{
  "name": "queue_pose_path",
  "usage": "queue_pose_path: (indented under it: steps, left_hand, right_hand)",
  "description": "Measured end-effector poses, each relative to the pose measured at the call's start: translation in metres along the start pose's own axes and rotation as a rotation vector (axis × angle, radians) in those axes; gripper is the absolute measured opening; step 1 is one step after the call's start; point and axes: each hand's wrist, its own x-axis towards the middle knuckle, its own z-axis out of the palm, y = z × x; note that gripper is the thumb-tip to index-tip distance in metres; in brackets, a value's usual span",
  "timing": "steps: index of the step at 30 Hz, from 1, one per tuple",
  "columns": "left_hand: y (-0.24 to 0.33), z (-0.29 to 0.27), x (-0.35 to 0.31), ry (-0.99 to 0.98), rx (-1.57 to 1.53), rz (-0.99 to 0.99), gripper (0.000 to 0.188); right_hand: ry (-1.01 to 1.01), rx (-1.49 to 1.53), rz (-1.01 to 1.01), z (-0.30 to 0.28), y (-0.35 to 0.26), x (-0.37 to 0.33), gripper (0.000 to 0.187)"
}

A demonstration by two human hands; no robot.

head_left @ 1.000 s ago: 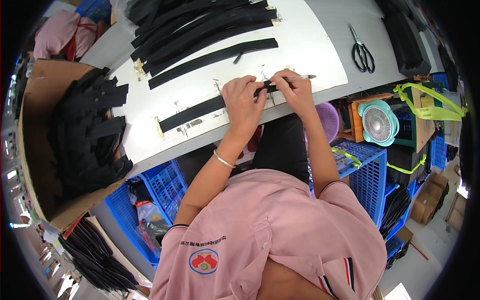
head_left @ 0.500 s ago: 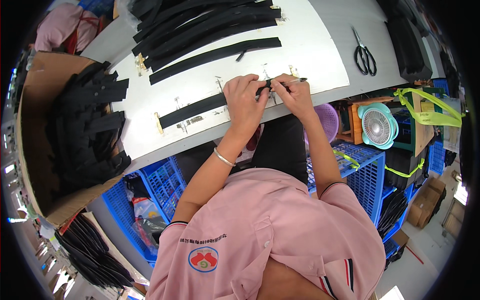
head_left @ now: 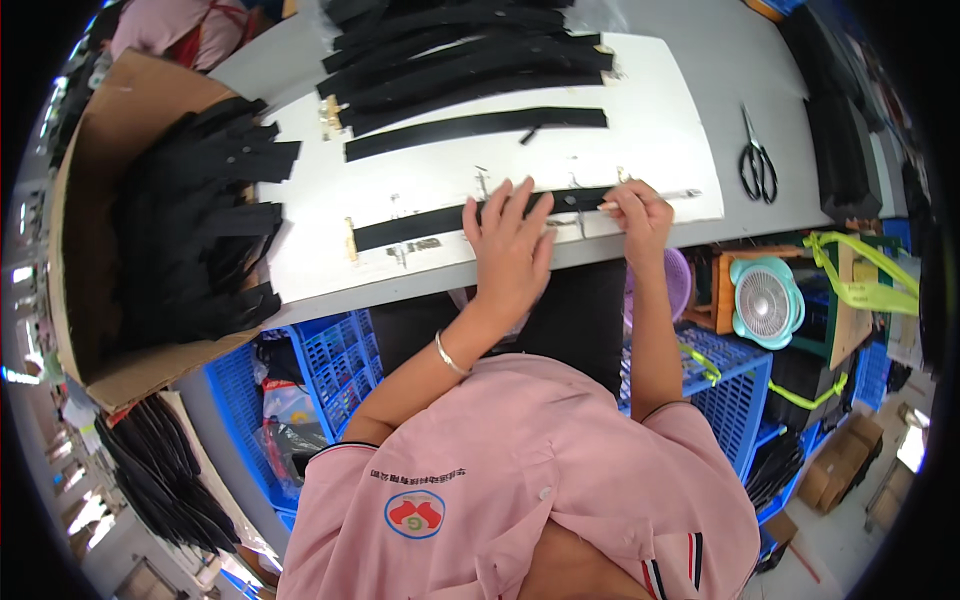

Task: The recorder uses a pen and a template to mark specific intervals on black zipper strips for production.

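A black fabric strip [head_left: 420,225] lies along the near part of the white board [head_left: 330,270]. My left hand [head_left: 508,245] rests over its middle with the fingers spread, pressing it flat. In my right hand [head_left: 645,220] is a slim pen [head_left: 688,193], pinched in the fingers, its light tip touching or just above the strip's right part. A small pale spot [head_left: 571,200] shows on the strip between my hands. Another black strip [head_left: 470,133] lies straight farther off, with a short black scrap [head_left: 530,134] beside it.
Many black strips [head_left: 460,70] are piled at the board's far side. An open cardboard box [head_left: 85,250] full of black pieces stands at the left. Black-handled scissors [head_left: 757,170] lie on the grey table at the right. Below are a teal fan [head_left: 766,303] and blue crates [head_left: 725,390].
My left hand has opened from a pinch and now lies spread on the strip. My right hand has shifted right along it, turning the pen so its tip points left.
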Motion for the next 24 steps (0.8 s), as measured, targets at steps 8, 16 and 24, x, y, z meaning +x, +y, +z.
queue_pose_path:
  steps: [8,16,24]
  left_hand:
    - [-0.046,0.017,0.047,-0.153,0.062,0.110,0.054]
    - [-0.097,0.010,0.120,-0.159,-0.143,0.017,0.045]
    - [-0.186,-0.135,0.010,0.087,0.383,-0.066,0.056]
  right_hand:
    - [0.140,0.062,0.019,-0.009,0.009,-0.001,0.020]
    - [0.078,0.022,0.035,0.004,0.007,0.005,0.019]
    - [0.078,-0.054,0.012,0.000,0.006,0.004,0.019]
